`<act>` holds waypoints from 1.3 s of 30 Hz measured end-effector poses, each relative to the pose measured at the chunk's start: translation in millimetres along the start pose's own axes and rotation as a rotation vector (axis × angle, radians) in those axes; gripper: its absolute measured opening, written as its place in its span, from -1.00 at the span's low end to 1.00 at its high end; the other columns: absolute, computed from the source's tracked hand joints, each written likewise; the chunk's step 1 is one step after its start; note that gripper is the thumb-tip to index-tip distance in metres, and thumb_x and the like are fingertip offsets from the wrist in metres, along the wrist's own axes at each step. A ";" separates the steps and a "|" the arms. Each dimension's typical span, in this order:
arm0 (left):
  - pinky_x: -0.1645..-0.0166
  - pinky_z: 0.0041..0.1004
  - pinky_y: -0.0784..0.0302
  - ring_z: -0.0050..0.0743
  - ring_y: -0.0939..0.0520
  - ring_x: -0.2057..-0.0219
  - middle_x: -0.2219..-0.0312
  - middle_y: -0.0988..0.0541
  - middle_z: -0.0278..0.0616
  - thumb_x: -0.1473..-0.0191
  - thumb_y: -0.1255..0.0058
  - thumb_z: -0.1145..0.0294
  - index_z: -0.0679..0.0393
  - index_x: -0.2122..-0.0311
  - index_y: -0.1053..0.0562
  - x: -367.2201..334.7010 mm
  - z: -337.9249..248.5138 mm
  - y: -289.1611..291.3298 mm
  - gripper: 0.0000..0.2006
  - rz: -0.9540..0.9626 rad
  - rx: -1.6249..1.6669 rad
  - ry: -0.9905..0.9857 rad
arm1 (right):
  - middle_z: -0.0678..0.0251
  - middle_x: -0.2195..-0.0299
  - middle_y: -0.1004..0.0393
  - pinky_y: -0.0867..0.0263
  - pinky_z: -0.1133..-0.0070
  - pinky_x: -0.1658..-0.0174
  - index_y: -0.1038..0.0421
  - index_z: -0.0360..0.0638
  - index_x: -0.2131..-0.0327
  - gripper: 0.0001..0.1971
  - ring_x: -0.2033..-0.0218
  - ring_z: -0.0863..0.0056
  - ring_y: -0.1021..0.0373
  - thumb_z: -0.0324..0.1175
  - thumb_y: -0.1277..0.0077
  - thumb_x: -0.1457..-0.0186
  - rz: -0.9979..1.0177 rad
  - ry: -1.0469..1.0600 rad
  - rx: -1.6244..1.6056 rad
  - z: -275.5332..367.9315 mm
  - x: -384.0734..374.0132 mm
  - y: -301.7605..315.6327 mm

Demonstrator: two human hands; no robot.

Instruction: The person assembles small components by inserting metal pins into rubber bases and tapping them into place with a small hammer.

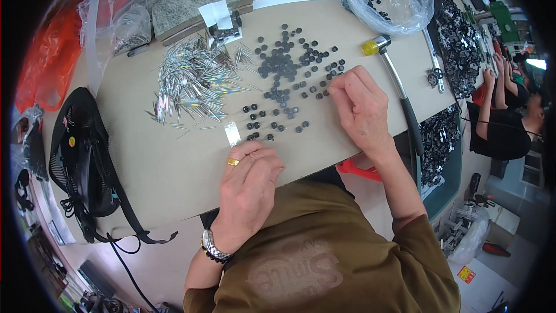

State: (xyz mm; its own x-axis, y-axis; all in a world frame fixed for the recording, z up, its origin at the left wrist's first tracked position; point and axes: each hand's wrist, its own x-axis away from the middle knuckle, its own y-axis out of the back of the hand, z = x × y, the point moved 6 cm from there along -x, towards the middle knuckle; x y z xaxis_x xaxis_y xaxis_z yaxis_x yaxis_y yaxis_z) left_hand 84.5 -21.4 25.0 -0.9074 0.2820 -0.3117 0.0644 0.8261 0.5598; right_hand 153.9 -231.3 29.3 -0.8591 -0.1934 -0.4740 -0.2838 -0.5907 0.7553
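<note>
My left hand [248, 182], wearing a gold ring and a wristwatch [214, 247], rests at the table's near edge with its fingers curled. Whatever those fingers hold is hidden. A small shiny metal strip [232, 134] lies just beyond its knuckles. On the right, my right hand [364, 110] is pinched down beside loose black round caps [281, 64]; I cannot make out anything between its fingertips. Several caps fitted on thin pins [253, 117] stand near my left hand. Farther left lies a heap of thin silver pins [194, 78].
A hammer [399, 84] with a yellow face lies right of my right hand. Behind are a stone block [200, 3] and a clear plastic bag [394, 0] with black parts. A black bag [87, 156] with straps sits left. People [504, 122] work at the far right.
</note>
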 end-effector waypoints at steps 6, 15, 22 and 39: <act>0.04 -0.19 -0.55 0.00 -0.59 0.12 0.33 -0.62 -0.04 0.13 -0.23 0.73 0.28 0.35 -0.51 -2.4 4.1 3.8 -0.80 -0.026 -0.048 -0.048 | 0.22 0.46 -0.37 -0.30 0.43 0.46 -0.43 -0.28 0.38 -0.88 0.51 0.26 -0.40 -0.65 -0.15 0.01 0.048 0.113 0.063 3.9 1.4 -0.6; 0.03 -0.18 -0.57 0.02 -0.59 0.09 0.32 -0.62 -0.02 0.13 -0.25 0.72 0.29 0.34 -0.52 1.6 8.2 5.4 -0.80 -0.077 -0.027 -0.039 | 0.24 0.46 -0.40 -0.30 0.45 0.48 -0.45 -0.26 0.40 -0.88 0.52 0.29 -0.40 -0.65 -0.14 0.04 0.059 0.204 0.097 5.6 0.5 -2.8; 0.23 -0.35 -0.53 -0.16 -0.59 0.34 0.43 -0.62 -0.15 0.08 -0.28 0.66 0.24 0.35 -0.54 13.6 -2.4 18.4 -0.84 -0.198 0.026 -0.093 | 0.25 0.46 -0.42 -0.35 0.42 0.50 -0.47 -0.25 0.41 -0.88 0.54 0.29 -0.40 -0.62 -0.15 0.09 0.034 0.090 -0.040 11.1 0.4 4.5; 0.46 -0.65 -0.46 -0.67 -0.56 0.51 0.42 -0.61 -0.24 -0.20 -0.16 0.55 0.32 0.24 -0.50 31.8 17.3 6.4 -0.92 -0.095 0.714 0.465 | 0.33 0.50 -0.43 -0.32 0.51 0.54 -0.51 -0.16 0.41 -0.80 0.55 0.39 -0.41 -0.48 -0.35 0.14 0.092 0.019 -0.202 64.7 19.7 -12.0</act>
State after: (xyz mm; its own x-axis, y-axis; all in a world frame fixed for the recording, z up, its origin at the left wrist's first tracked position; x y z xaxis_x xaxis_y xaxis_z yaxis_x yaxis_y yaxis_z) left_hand 63.2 1.3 5.4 -0.9902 0.0964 0.1010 0.0841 0.9893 -0.1194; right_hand 112.8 -177.3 40.2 -0.8684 -0.2675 -0.4174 -0.1118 -0.7146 0.6905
